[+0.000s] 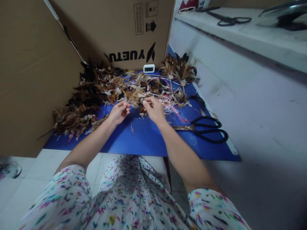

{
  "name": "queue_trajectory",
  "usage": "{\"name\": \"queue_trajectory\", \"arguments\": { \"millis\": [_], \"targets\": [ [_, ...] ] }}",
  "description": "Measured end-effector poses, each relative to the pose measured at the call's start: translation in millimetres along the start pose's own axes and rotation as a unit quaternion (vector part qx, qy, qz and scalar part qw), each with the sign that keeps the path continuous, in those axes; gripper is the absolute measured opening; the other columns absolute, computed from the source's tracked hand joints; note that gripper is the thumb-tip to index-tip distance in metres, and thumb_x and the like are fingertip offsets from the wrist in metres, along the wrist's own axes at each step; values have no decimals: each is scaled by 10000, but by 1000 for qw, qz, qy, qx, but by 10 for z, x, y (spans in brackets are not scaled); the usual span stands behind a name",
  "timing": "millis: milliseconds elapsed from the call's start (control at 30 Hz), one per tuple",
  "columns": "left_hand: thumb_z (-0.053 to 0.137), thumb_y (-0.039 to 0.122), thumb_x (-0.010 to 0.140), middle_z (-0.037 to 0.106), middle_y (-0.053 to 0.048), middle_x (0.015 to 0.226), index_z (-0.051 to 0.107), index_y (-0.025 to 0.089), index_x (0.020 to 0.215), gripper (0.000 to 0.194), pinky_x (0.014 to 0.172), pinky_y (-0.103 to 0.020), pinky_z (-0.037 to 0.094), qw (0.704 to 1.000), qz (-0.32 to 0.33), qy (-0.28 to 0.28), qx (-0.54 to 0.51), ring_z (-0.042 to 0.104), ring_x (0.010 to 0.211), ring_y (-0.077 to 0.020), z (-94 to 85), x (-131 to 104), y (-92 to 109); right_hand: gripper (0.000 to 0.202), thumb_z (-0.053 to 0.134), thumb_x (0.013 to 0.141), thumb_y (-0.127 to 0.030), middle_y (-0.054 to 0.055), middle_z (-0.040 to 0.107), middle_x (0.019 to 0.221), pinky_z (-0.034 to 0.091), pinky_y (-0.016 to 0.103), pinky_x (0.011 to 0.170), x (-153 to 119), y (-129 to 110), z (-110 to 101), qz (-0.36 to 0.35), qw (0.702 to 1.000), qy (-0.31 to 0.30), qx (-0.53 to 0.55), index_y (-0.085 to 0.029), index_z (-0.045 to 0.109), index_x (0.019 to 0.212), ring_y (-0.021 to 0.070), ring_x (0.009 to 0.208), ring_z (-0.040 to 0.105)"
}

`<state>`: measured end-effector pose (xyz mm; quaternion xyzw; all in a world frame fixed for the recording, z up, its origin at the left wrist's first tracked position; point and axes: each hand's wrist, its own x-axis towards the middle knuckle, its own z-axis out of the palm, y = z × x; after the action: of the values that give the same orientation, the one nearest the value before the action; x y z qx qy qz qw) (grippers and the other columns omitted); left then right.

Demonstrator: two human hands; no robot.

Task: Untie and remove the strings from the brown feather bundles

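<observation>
Over the blue tabletop [134, 140], my left hand [119, 113] is closed with the fingertips pinched together; a tiny reddish bit shows at them, too small to name. My right hand [155, 110] is also closed, thumb against the bent fingers, at the near edge of a heap of brown and tan feathers [134, 95]. What its fingertips grip is hidden. A gap separates the two hands. Pink and white plastic strips [171, 105] lie tangled just right of my right hand. Large black-handled scissors [208, 127] rest beside my right forearm, their blades partly behind it.
Tall cardboard panels [115, 28] stand at the back and left. Against the back panel sits a small white digital clock [149, 68]. Feather bunches [178, 72] are at the back right, dark ones [88, 92] at the left. A wall shelf [263, 38] holds smaller scissors [230, 21].
</observation>
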<state>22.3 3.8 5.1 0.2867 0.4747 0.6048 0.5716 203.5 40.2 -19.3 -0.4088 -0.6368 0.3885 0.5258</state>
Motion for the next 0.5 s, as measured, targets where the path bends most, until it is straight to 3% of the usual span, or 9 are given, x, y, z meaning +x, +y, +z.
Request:
{"name": "queue_trajectory", "arguments": {
  "millis": [133,233,367,500],
  "targets": [
    [669,40,853,660,19,671,596,139,755,157,455,-133,466,1000,-2,30,-2,535,489,-36,17,-101,149,173,587,861,-379,17,707,794,562,378,800,-7,17,18,6,1000,-10,-24,-225,653,903,183,767,691],
    [687,29,827,705,6,725,620,146,786,141,454,-132,461,999,14,52,8,539,491,-36,-78,-244,263,166,595,851,-364,17,701,780,561,392,812,-25,-7,18,9,999,-25,-35,-220,659,904,188,754,691],
    [803,96,734,746,-17,792,641,148,777,175,460,-148,472,996,55,58,50,547,496,-42,-380,-555,377,152,584,848,-330,29,705,773,552,394,808,-71,-62,14,-5,997,-49,-58,-208,661,896,194,739,683],
    [902,192,600,760,-48,789,660,143,789,311,470,-194,499,981,103,104,127,579,500,-77,-846,-936,477,136,569,847,-291,49,713,796,528,375,791,-111,-82,14,-53,991,-69,-102,-195,663,862,194,744,666]
  ]
}}
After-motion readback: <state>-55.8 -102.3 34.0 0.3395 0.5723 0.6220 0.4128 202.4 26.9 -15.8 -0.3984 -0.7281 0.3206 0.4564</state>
